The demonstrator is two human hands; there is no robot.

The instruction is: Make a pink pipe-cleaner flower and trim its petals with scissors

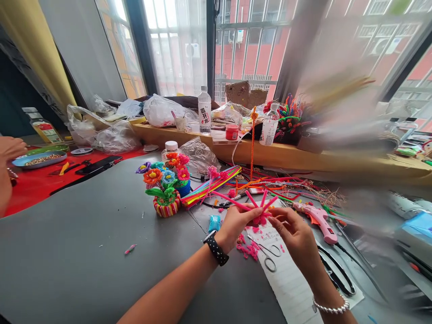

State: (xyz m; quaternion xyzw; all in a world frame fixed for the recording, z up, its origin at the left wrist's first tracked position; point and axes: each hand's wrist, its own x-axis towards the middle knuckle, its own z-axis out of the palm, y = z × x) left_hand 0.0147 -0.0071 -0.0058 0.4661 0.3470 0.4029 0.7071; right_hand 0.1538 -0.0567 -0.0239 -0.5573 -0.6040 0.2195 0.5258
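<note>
A bunch of pink pipe cleaners (251, 198) fans out upward from between my two hands, with looped pink ends below. My left hand (235, 223), wearing a dark watch with white dots, is closed around their base. On the other side, my right hand (293, 231) has its thumb and fingers pinched at the bunch's right edge. Beneath the hands lie scissors (270, 263) and pink fuzzy clippings (249, 250), partly over a sheet of lined paper (286, 279). A small blue packet (214, 223) rests left of my left wrist.
Pipe-cleaner flowers in a striped pot (167, 204) stand left, beside bundled coloured pipe cleaners (212, 184). A pink glue gun (317, 218) and pliers with black handles (337, 272) lie right. Water bottles (204, 110) line the ledge. Another person's hand (11, 148) shows far left.
</note>
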